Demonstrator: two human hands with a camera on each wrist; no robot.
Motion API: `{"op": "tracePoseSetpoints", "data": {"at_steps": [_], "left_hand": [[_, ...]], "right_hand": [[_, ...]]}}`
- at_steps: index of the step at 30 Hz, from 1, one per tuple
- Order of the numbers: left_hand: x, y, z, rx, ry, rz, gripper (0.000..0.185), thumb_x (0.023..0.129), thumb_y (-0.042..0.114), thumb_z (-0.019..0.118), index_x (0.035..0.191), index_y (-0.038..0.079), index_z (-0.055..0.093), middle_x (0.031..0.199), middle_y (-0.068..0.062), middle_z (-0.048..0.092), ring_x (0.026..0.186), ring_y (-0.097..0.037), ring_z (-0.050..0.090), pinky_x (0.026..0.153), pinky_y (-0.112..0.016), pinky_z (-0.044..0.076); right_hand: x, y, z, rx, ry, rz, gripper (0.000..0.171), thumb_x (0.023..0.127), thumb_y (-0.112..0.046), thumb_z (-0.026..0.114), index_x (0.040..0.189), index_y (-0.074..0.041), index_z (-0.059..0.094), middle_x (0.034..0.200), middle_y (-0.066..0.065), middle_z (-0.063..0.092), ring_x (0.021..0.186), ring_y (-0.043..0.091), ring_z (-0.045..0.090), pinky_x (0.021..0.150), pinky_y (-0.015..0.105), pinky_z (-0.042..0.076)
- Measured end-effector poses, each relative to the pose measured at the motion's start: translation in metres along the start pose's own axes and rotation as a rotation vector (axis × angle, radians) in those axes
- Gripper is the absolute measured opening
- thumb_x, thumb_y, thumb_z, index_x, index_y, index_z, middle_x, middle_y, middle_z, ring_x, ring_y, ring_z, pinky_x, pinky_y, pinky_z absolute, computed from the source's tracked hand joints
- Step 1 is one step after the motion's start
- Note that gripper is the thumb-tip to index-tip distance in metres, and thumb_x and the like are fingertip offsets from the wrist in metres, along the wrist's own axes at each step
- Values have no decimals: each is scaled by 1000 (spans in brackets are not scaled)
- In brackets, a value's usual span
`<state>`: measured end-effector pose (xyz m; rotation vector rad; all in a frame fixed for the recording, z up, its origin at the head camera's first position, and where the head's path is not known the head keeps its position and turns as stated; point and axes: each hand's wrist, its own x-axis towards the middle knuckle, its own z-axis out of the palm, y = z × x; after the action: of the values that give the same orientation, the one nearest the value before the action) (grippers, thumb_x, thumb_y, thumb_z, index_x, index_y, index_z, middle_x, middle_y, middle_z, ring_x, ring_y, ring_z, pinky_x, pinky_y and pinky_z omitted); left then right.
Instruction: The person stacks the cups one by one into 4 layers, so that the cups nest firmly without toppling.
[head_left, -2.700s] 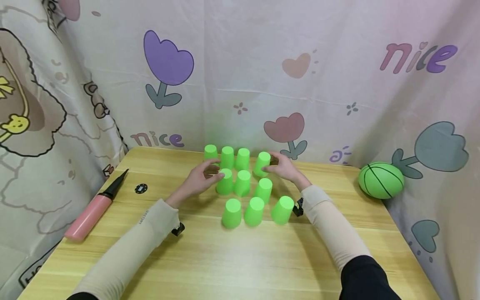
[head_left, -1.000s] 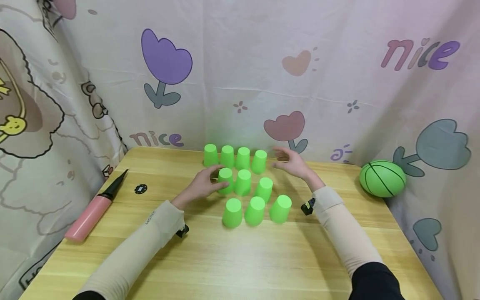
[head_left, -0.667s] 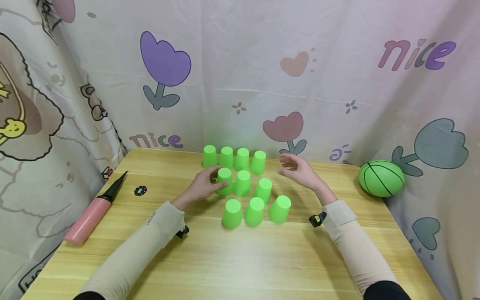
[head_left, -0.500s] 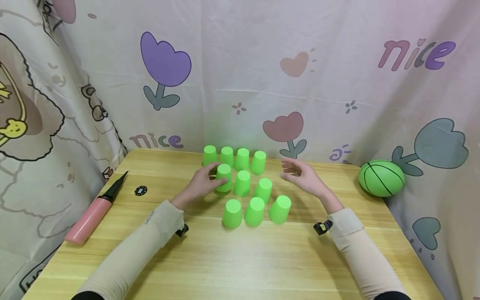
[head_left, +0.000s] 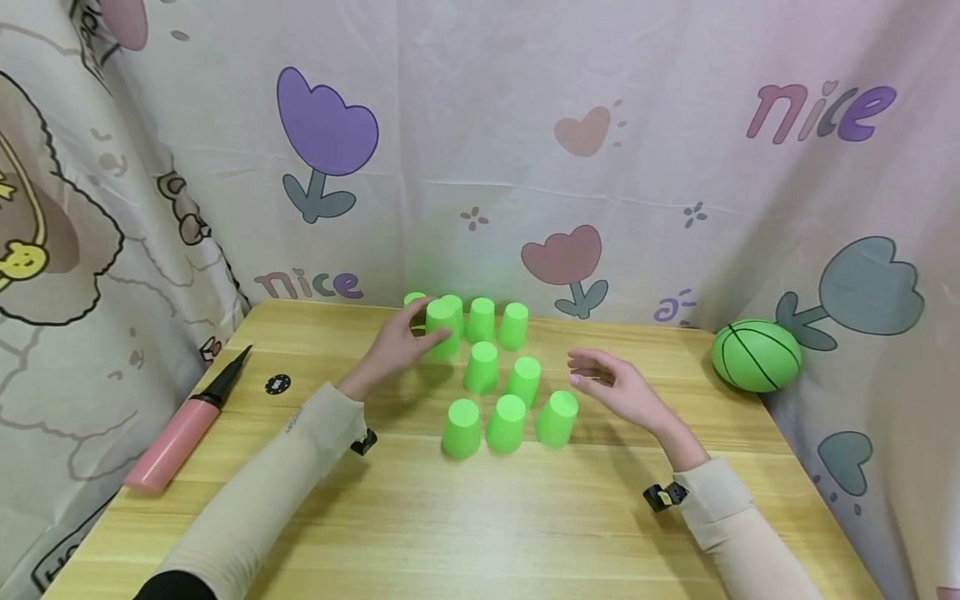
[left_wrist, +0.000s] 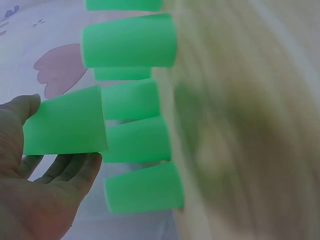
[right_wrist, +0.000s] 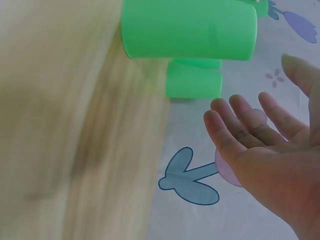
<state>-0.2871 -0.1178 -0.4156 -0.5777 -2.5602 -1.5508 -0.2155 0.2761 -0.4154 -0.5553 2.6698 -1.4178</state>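
My left hand [head_left: 395, 343] grips a green plastic cup [left_wrist: 65, 122] between thumb and fingers, its closed end up. The cup is lifted off the table in front of the back row, overlapping the two left cups there. Behind it stand back-row cups, among them a cup [head_left: 482, 321] and the rightmost one [head_left: 513, 327]. Two upside-down cups remain in the middle row, one [head_left: 481, 368] beside another [head_left: 522, 382]. My right hand [head_left: 618, 387] hovers right of the cups, fingers loosely bent and holding nothing; the right wrist view shows its palm facing the cups.
Three cups form the front row, with one [head_left: 506, 424] in its middle. A green ball [head_left: 756, 356] with black lines sits at the table's right back corner. On the left lie a pink hand pump [head_left: 180, 433] and a black chip [head_left: 277, 384]. A printed curtain [head_left: 450, 125] hangs behind the wooden table [head_left: 420, 533].
My right hand has let go of the back row's right cup and drawn back toward the right front. My left hand has taken the middle row's left cup, lifting it up and toward the back.
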Motion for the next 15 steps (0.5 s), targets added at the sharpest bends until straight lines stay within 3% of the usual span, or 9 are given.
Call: {"op": "tracePoseSetpoints", "data": {"at_steps": [5,11,15], "left_hand": [[14,6,-8,-45,24,5,59,100,23,75,151,4,51,138,-21,64,122,-38,67,103,-47,61],[30,9,-17,-67,76,10,60,99,19,76,150,2,52,134,-23,66,123,-39,65,106,-51,58],[38,8,-19,-50,99,-13,62,99,21,76,152,2,49,136,-24,65,125,-40,63,110,-52,54]], "right_hand": [[-13,0,4,5,-10,32,52,107,-34,64,151,-10,54,147,16,64,133,35,64,109,30,54],[-22,4,11,25,-41,-14,51,106,-26,65,151,-5,53,146,21,63,132,38,63,108,25,54],[-25,7,15,64,-65,-30,56,102,-20,71,151,-2,53,148,25,60,133,40,62,112,41,55]]}}
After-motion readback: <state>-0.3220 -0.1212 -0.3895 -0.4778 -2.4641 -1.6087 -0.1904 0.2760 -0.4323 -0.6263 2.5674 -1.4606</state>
